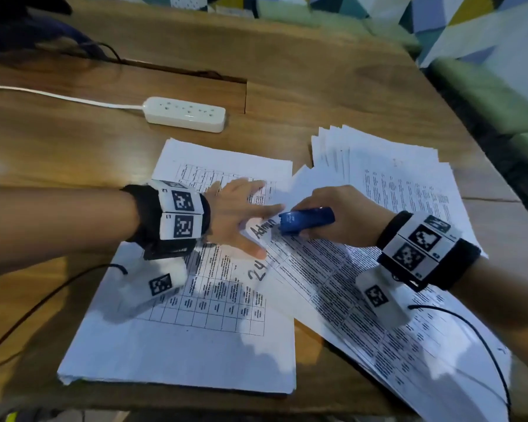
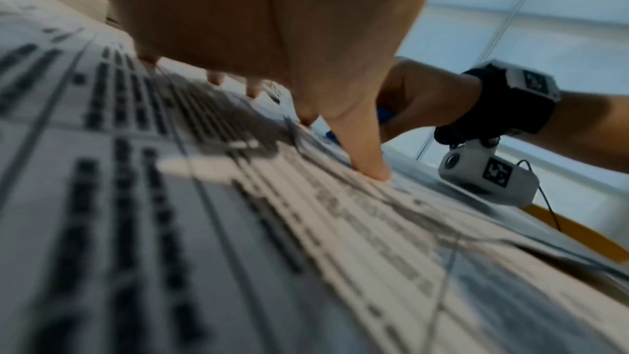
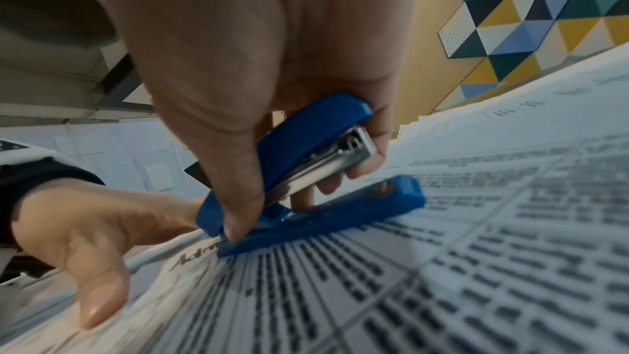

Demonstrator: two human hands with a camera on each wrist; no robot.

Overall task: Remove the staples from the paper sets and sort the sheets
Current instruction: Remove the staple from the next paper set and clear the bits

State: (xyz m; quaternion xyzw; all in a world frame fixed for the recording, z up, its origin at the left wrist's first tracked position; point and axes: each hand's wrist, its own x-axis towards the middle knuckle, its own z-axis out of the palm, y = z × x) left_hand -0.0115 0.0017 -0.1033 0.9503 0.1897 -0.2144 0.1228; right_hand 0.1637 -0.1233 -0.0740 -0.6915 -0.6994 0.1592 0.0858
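A printed paper set [image 1: 342, 296] with handwriting at its corner lies slantwise over a thick paper stack [image 1: 177, 345]. My left hand [image 1: 250, 223] lies flat on that corner, fingers spread, thumb [image 2: 369, 160] pressing the sheet. My right hand [image 1: 329, 208] grips a blue stapler [image 1: 305, 220], whose left end touches the corner just beside my left index finger. In the right wrist view the stapler [image 3: 316, 179] has its base on the paper and its top raised, my thumb on its hinge end. No staple can be made out.
A fanned pile of loose sheets [image 1: 390, 166] lies at the right rear. A white power strip [image 1: 185, 114] with its cord sits behind the papers on the wooden table [image 1: 317, 95]. Black wrist-camera cables trail across the front of the table and over the papers.
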